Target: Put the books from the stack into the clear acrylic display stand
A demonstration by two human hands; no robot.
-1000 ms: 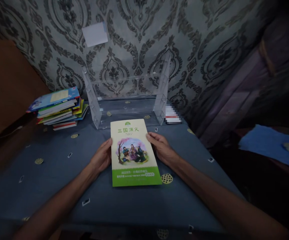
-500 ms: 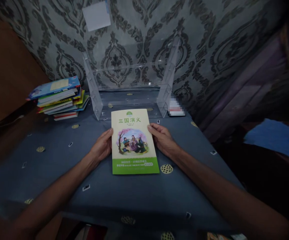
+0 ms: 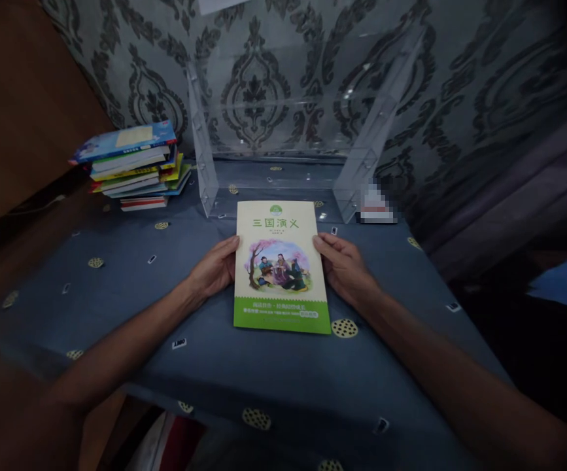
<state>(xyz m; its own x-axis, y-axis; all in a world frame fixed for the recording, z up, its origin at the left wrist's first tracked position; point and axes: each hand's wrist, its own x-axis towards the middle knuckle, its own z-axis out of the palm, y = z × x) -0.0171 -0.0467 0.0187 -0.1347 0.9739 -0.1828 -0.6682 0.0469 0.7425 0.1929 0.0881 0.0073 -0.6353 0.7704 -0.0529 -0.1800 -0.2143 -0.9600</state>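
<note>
Book [image 3: 282, 268], cover up at the center of the frame, lying between the left hand [image 3: 217, 265] and right hand [image 3: 344, 265], each gripping one side edge with the thumb on the cover, before a clear rack [image 3: 354, 180].

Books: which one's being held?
The cream book with the green bottom band, held by the left hand and right hand; the stacked books at left are untouched.

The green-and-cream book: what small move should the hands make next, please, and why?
Probably lift the book a little toward the transparent rack: the left hand and right hand hold its opposite side edges, and the rack stands beyond its top edge.
</note>
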